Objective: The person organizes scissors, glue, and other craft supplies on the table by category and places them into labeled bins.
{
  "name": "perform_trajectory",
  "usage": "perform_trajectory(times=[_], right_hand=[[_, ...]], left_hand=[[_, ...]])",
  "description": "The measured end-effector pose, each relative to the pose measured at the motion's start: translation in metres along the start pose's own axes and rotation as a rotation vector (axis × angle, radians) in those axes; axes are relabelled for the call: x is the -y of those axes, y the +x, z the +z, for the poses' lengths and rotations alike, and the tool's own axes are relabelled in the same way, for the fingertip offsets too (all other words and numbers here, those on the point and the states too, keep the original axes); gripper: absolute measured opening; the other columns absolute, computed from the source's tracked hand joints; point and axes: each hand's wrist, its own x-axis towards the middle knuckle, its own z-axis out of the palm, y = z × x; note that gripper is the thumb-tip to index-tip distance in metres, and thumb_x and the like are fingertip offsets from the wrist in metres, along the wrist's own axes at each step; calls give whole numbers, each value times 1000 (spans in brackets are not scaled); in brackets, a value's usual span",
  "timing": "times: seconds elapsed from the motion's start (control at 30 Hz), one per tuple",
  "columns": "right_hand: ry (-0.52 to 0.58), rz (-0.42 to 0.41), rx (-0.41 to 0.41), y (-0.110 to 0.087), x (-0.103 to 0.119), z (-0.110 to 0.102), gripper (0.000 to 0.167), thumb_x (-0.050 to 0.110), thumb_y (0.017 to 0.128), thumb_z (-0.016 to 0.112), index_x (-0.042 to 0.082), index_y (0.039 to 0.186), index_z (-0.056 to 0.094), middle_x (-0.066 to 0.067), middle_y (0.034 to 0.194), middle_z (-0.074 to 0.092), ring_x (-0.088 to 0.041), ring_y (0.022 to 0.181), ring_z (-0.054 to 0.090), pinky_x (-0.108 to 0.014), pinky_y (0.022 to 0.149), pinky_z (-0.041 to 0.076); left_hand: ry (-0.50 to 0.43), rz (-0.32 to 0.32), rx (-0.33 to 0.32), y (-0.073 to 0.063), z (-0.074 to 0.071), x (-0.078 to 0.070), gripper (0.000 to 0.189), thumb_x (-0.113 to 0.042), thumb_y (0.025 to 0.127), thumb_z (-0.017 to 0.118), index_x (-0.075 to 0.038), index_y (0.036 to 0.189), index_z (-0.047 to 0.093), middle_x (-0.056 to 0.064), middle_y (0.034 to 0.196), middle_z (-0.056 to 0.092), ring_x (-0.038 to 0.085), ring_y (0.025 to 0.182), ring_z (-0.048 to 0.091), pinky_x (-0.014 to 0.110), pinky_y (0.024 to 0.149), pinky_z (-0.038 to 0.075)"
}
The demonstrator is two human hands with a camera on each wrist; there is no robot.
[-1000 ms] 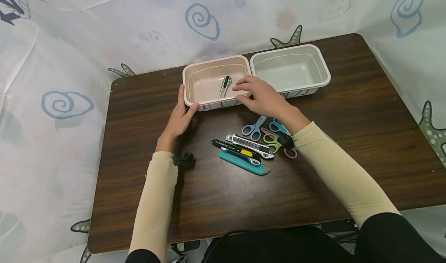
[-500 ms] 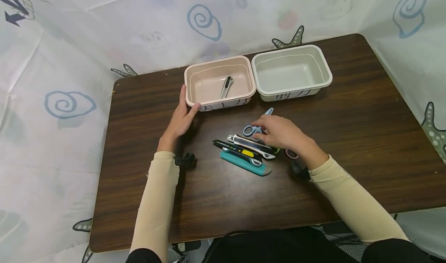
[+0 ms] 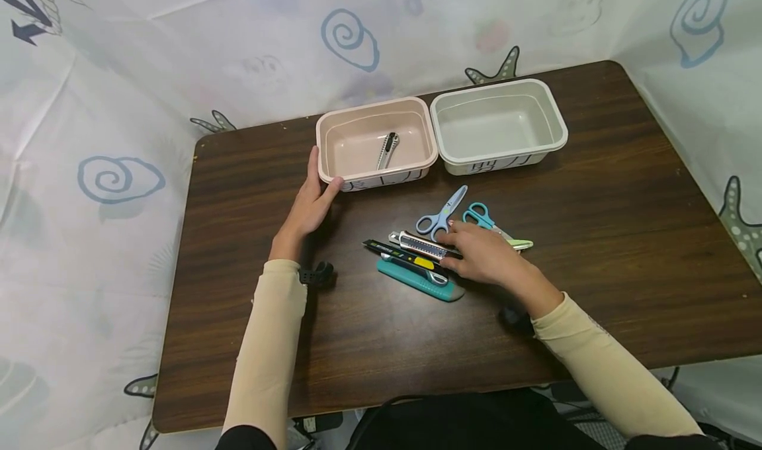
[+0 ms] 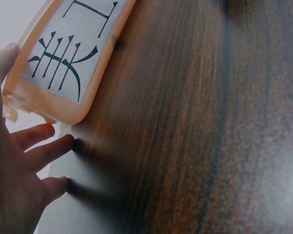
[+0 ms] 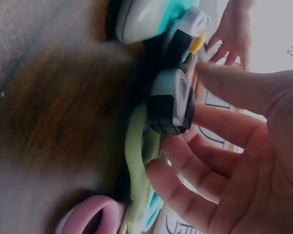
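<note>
My left hand [image 3: 306, 202] rests with extended fingers along the left side of a pink bin [image 3: 348, 142], its thumb by the front corner. A small utility knife [image 3: 388, 150] lies inside that bin. Over the pile on the table, my right hand [image 3: 488, 255] pinches a silver utility knife [image 3: 419, 243] between thumb and fingers; its rear end is covered in the head view. Just in front lie a black and yellow utility knife [image 3: 405, 256] and a teal one [image 3: 413, 281]. Blue scissors [image 3: 443, 214] lie beyond the fingertips.
A pale grey-green bin [image 3: 494, 129] stands right beside the pink one. Teal scissors [image 3: 478, 215] lie right of the blue pair, and green scissors [image 5: 135, 156] and a pink handle [image 5: 95, 214] show under the right hand. A patterned cloth [image 3: 268, 40] hangs behind the table [image 3: 625, 238].
My right hand has come back from the pink bin's rim, passed over the scissors and come down onto the silver utility knife. The left hand keeps its place at the bin.
</note>
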Motion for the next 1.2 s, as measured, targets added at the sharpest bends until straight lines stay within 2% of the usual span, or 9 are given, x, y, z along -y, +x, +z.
perform_trajectory(times=[0.13, 0.3, 0.43, 0.6, 1.0, 1.2], right_hand=[[-8, 19, 21, 0, -1, 4, 49, 26, 94, 68, 11, 139, 58, -25, 148, 41, -41, 134, 41, -62, 98, 37], [-33, 0, 9, 1, 0, 7, 48, 25, 93, 69, 9, 137, 59, -22, 142, 48, -39, 130, 45, -57, 96, 41], [-36, -5, 12, 1, 2, 8, 48, 25, 93, 69, 7, 137, 59, -19, 138, 51, -37, 133, 43, -54, 99, 40], [-28, 14, 23, 1, 4, 8, 49, 24, 94, 68, 6, 138, 57, -21, 144, 47, -37, 138, 37, -55, 104, 35], [-33, 1, 7, 2, 4, 9, 48, 24, 93, 68, 5, 137, 58, -18, 139, 52, -35, 138, 37, -52, 105, 35], [-25, 29, 27, 2, 6, 8, 49, 24, 94, 68, 6, 139, 57, -21, 145, 46, -35, 139, 35, -52, 108, 32]], left_hand=[[-2, -2, 1, 0, 1, 0, 82, -54, 98, 49, -44, 154, -10, -5, 162, 14, 15, 142, 25, 47, 113, 23], [-3, 5, -6, 0, 1, 1, 82, -53, 98, 50, -43, 154, -9, -6, 162, 13, 13, 143, 24, 46, 113, 22], [-5, 5, -2, 0, 1, 1, 82, -54, 98, 50, -42, 154, -9, -4, 162, 15, 14, 142, 25, 46, 113, 22], [1, 2, -6, 0, 1, 1, 82, -55, 98, 49, -43, 154, -9, -6, 162, 14, 14, 142, 25, 47, 113, 23], [5, -7, -6, 0, 1, 0, 82, -56, 98, 49, -44, 154, -9, -7, 162, 13, 16, 143, 25, 49, 113, 23], [9, -9, -6, 0, 1, 1, 82, -57, 97, 49, -44, 154, -10, -6, 162, 13, 17, 143, 25, 49, 112, 23]])
